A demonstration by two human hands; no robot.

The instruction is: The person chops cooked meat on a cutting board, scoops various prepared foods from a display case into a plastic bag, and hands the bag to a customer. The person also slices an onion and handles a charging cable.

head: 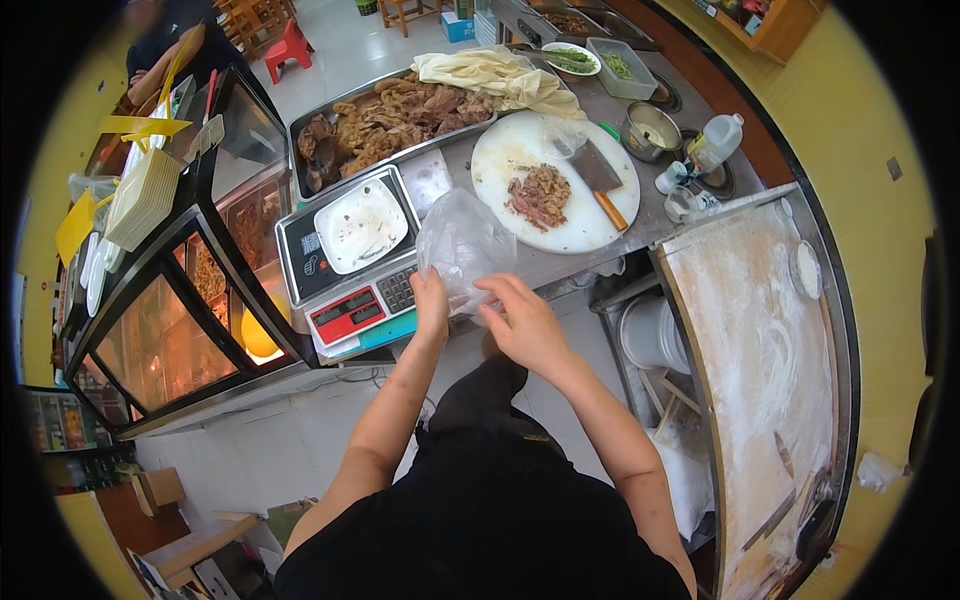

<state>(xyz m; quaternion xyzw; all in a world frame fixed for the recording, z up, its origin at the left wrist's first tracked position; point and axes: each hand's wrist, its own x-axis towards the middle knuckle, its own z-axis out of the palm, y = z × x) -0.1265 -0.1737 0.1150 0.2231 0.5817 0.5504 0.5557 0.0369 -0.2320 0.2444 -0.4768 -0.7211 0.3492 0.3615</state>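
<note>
A clear plastic bag [465, 240] is held up between my hands at the counter's front edge. My left hand [431, 300] grips its left side, with the keypad of a digital scale [349, 311] close by. My right hand [517, 319] is at the bag's lower right, fingers bent; the fingertips touch or nearly touch the plastic. A white square plate [360, 225] with small scraps lies on the scale. Behind the bag, to the right, chopped meat [538, 196] and a cleaver [596, 169] with a wooden handle rest on a round white cutting board [510, 142].
A metal tray [296, 169] of cooked meat, partly under cloth [502, 75], stands behind the scale. Left is a glass food warmer [225, 300]. At right are a metal pot [651, 131], plastic bottles [716, 142] and a floured board [750, 360]. A person [172, 49] stands beyond, top left.
</note>
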